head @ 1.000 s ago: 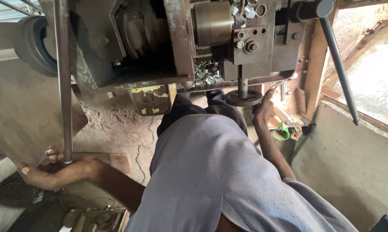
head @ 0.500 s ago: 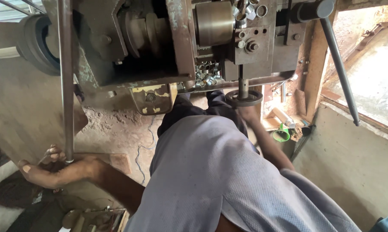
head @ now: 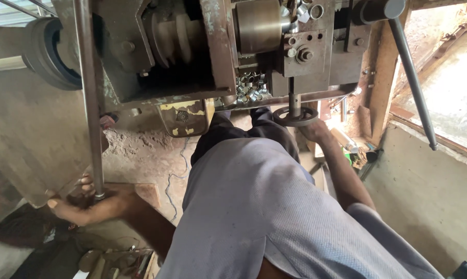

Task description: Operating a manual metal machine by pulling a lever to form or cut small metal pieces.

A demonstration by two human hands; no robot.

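Left hand (head: pixel 88 204): grip closed round foot of long steel rod (head: pixel 88 98), low left | Right hand (head: pixel 313 129): at small handwheel (head: pixel 295 115) under machine (head: pixel 218 51); grip unclear | Advice: hold rod steady, turn wheel slowly | Machine tray (head: pixel 316 96) holds small metal pieces (head: pixel 251 88)

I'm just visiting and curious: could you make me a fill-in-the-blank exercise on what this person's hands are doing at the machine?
1. The left hand grips the lower end of a long metal ____.
2. The right hand touches a small round ____ under the machine.
3. The person's shirt is ____ in colour.

Missing words: rod; handwheel; grey
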